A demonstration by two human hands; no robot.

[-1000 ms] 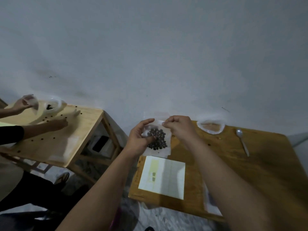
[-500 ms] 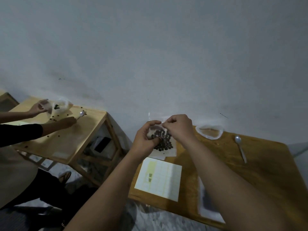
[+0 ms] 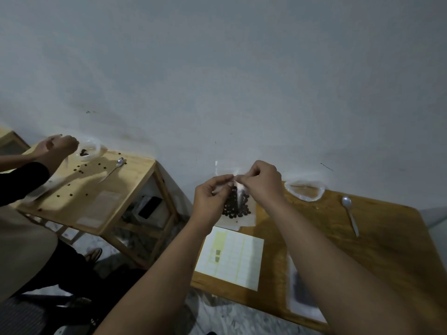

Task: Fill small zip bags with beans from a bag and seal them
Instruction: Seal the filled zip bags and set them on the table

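Nearest to us, at the near edge of the wooden worktop [image 3: 362, 250], a flat clear packet [image 3: 302, 293] with something dark inside is lying partly hidden under our right forearm. To its left, a pale sheet of square labels [image 3: 237, 257] is lying flat by the near left corner.

Past the sheet, we are holding up the small zip bag [image 3: 249, 220] over the worktop's far left corner, and we cannot tell whether its lower edge is touching the wood. Our left grip [image 3: 210, 199] and our right grip [image 3: 262, 181] are both closing on the bag's top strip, fingertips curled and pinching it, with the two grips nearly meeting. Dark beans [image 3: 233, 205] are sitting in a heap in the bag's lower half.

Farther right, a metal spoon [image 3: 350, 215] is lying on the worktop, bowl pointing away from us. Behind it, by the wall [image 3: 217, 81], an open plastic bag [image 3: 305, 199] with a rolled rim is standing.

Off to the left, another person's hands [image 3: 60, 145] are working at a second worktop [image 3: 96, 197], beside a clear bag [image 3: 88, 151] with beans in it, a second spoon [image 3: 113, 169] and loose beans [image 3: 79, 170] lying scattered.
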